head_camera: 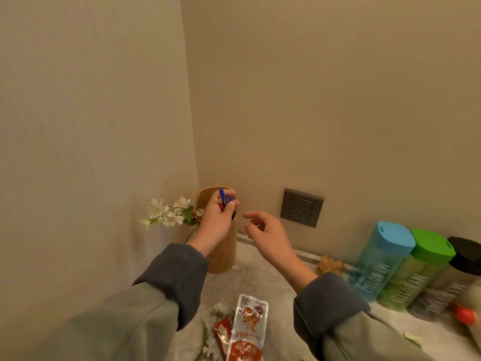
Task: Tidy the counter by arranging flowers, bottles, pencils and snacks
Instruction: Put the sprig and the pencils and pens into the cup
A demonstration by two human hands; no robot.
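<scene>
My left hand [217,217] grips a bunch of blue and red pencils [224,200] over the mouth of a tall tan holder [223,252] in the counter's corner. White flowers [168,212] stick out to the left behind that hand. My right hand [263,230] hovers to the right of the holder, fingers loosely curled and holding nothing. Three bottles stand in a row at the right: blue [377,259], green [416,269] and black-capped [453,280]. Snack packets [247,329] lie near the front edge beside a loose flower sprig [212,332].
A grey wall socket [302,207] sits on the back wall right of the holder. A small brown wooden object [329,264] lies by the blue bottle. A red-topped item [466,315] and a pale scrap [413,339] are at the far right on the speckled counter [263,277].
</scene>
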